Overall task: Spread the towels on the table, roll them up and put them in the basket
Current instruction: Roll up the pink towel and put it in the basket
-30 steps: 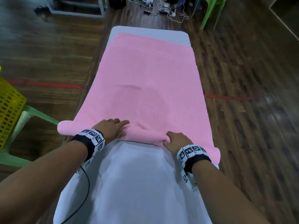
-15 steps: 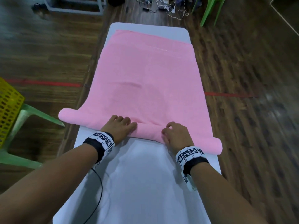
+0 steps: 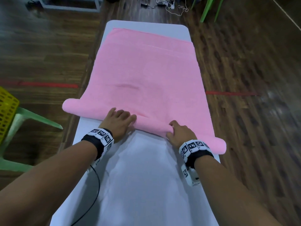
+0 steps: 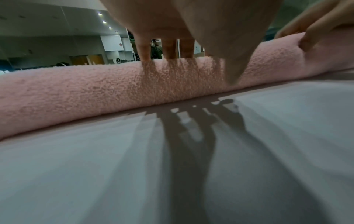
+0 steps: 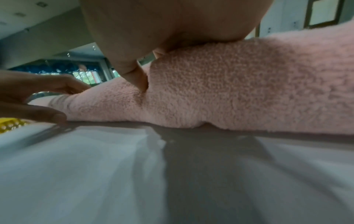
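Note:
A pink towel lies flat along the white table. Its near edge is wound into a roll that crosses the table's width and overhangs both sides. My left hand rests on the roll left of centre, its fingers straight across the top and pressing down. My right hand sits on the roll right of centre with its fingers curled over the roll and its thumb dug into the front. The yellow basket stands to the left, off the table.
The basket sits on a green plastic chair beside the table's left edge. Another green chair and loose cables are on the wooden floor beyond the far end. A black cable hangs from my left wrist.
The roll has travelled away from me along the table and grown thicker. Both hands have moved forward with it, leaving more bare table in front of me.

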